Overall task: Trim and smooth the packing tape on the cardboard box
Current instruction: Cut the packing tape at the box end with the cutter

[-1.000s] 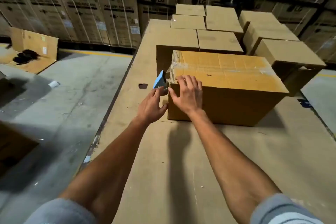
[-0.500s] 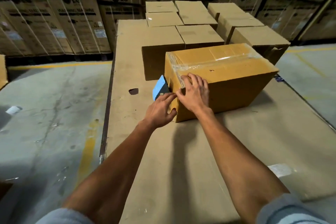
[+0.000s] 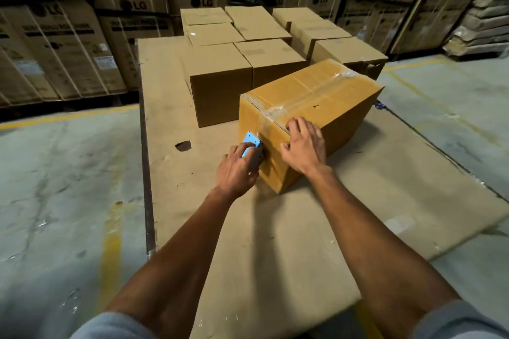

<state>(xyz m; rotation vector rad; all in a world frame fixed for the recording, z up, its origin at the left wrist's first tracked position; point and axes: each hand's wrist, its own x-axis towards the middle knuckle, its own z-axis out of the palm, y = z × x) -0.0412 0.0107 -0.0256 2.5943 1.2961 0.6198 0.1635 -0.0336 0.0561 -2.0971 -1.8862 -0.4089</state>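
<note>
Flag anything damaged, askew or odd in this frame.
The cardboard sheet covering the work surface has a dark ragged hole left of the taped box. That box sits angled against the squared stack of boxes behind. Its tape looks wrinkled.

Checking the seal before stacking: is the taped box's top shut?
Shut: the box top lies flat, with packing tape running along its seam.

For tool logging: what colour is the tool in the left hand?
Light blue tool, head view.

Glossy tape (image 3: 308, 95) on matt cardboard box (image 3: 338, 118)
</note>
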